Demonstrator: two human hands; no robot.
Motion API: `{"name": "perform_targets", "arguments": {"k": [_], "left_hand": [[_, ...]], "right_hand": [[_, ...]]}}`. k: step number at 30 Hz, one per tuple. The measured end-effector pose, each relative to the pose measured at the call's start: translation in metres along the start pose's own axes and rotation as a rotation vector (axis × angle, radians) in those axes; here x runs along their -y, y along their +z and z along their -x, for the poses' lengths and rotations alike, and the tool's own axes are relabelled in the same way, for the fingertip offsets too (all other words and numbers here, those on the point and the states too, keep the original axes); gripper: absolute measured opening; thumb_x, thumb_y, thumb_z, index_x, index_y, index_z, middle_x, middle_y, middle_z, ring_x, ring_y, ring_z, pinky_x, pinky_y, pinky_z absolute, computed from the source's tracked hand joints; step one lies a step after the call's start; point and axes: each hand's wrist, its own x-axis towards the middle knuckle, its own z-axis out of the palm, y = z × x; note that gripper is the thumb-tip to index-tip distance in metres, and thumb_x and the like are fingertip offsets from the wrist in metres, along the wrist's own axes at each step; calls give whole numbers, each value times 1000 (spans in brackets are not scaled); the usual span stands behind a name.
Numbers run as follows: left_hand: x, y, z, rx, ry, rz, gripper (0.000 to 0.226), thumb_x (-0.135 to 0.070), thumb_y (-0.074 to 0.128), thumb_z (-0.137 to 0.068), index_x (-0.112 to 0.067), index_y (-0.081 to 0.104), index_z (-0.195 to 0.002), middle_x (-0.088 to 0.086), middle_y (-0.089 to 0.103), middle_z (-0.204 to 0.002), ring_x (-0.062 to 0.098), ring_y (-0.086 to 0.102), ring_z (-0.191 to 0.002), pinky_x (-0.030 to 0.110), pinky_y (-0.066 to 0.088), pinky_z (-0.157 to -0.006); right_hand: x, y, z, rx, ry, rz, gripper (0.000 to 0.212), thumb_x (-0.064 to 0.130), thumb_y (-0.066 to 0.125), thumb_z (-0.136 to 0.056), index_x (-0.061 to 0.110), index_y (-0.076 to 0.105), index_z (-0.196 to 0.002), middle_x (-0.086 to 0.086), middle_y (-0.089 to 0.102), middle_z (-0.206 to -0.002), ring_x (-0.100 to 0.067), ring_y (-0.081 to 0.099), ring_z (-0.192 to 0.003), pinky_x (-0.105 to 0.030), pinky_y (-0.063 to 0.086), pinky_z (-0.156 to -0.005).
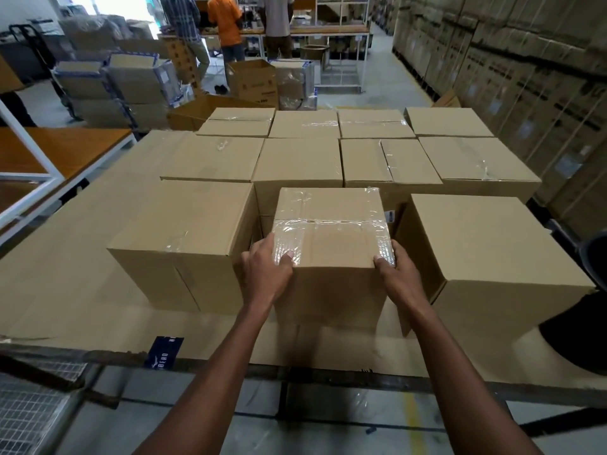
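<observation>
Gripped taped box (328,224) by both near top corners, in gap between two larger cartons on surface (65,290).
Noted left carton (184,231) sealed, contents hidden; left hand (266,267) curled round left corner, thumb on tape; right hand (399,274) curled round right corner; right carton (486,244) sealed too. Risked slipping on glossy tape, or snagging on neighbours in tight gap.

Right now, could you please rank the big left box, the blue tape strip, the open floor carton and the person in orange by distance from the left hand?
1. Big left box, beside the left hand.
2. Blue tape strip, front edge, lower left.
3. Open floor carton, back centre.
4. Person in orange, far back.
</observation>
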Motion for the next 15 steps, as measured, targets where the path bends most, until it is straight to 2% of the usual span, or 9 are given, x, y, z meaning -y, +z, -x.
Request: {"name": "perform_targets", "arguments": {"k": [2,5,8,11,13,15], "left_hand": [[1,7,1,4,-5,32,55,-26,68,-94,-19,54,-147,6,55,-145,32,43,-130,41,42,-101],[5,18,4,-3,-3,106,57,-22,69,-94,-18,52,-148,8,50,-144,32,41,-133,45,42,-106],[12,22,8,-28,-24,234,67,-34,67,-95,-22,39,-155,6,44,-151,27,43,-137,50,44,-109],[27,23,17,127,-158,435,87,-61,71,-87,-35,29,-159,-2,39,-160,18,41,-142,47,43,-112],[45,28,22,241,-243,469,101,-78,74,-72,-42,31,-155,-6,48,-155,17,48,-139,46,45,-111],[66,39,30,339,-310,510,100,-76,80,-67,-41,38,-151,-9,62,-140,14,60,-129,42,52,-105]], "right_hand": [[-4,-7,2,-35,-4,5,49,26,53,-107,24,41,-155,-5,56,-145,-16,52,-118,-36,47,-90],[-9,-10,7,-46,-7,0,53,32,53,-107,26,38,-158,-5,55,-147,-21,55,-124,-43,52,-97],[-17,-6,13,-40,-18,-66,62,44,59,-103,32,35,-159,-1,55,-146,-21,56,-126,-48,54,-102],[-34,-6,19,23,-37,-153,86,61,72,-87,39,31,-159,8,52,-147,-11,54,-128,-33,54,-97],[-49,-5,21,73,8,-189,88,56,80,-84,40,34,-157,8,55,-146,-9,57,-128,-25,56,-92],[-64,-1,23,103,90,-201,91,49,85,-78,36,38,-155,4,60,-142,-14,61,-126,-29,60,-91]]}}
